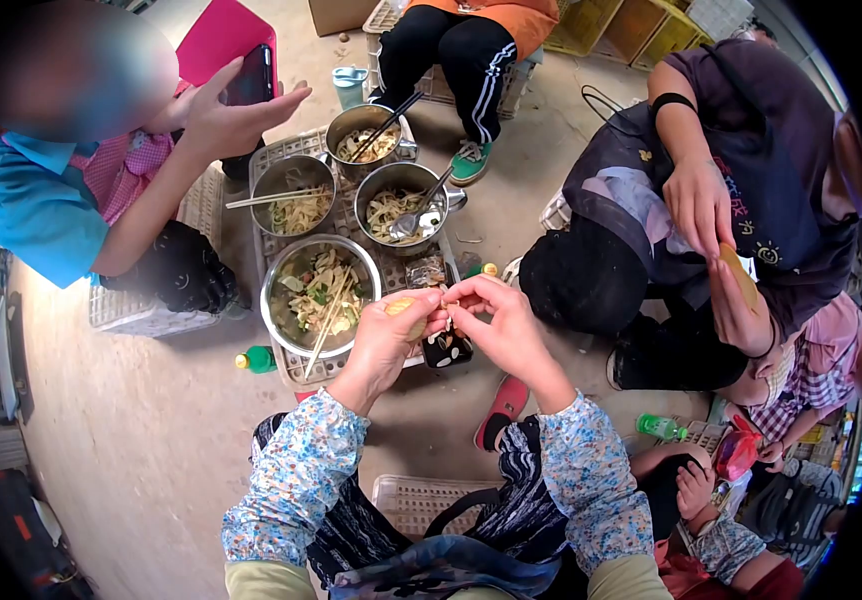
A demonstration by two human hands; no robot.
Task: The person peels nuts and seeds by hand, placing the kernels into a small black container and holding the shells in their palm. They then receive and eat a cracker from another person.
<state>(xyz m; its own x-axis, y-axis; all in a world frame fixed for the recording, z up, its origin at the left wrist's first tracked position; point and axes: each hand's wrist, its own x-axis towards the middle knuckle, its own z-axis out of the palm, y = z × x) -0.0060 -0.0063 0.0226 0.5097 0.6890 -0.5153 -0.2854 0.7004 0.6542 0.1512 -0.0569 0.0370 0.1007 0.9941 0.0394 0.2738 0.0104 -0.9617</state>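
My left hand [387, 337] is closed around a flat yellowish round piece [409, 314], which shows between thumb and palm. The fingertips of my right hand [492, 318] are pinched together and meet those of my left hand; what lies between them is too small to make out. Just left of my hands, a steel bowl [279, 321] holds food with wooden chopsticks [329, 325] resting in it. Beneath my hands is a dark patterned item [447, 350], partly covered, with a small clear packet [425, 271] behind it.
More steel bowls [295, 164] with food stand on an upturned crate [273, 253]. A green bottle [256, 360] lies at its left. One person [41, 215] sits left with a phone [249, 80]; another person [781, 130] bends at the right, and a third [448, 42] sits ahead.
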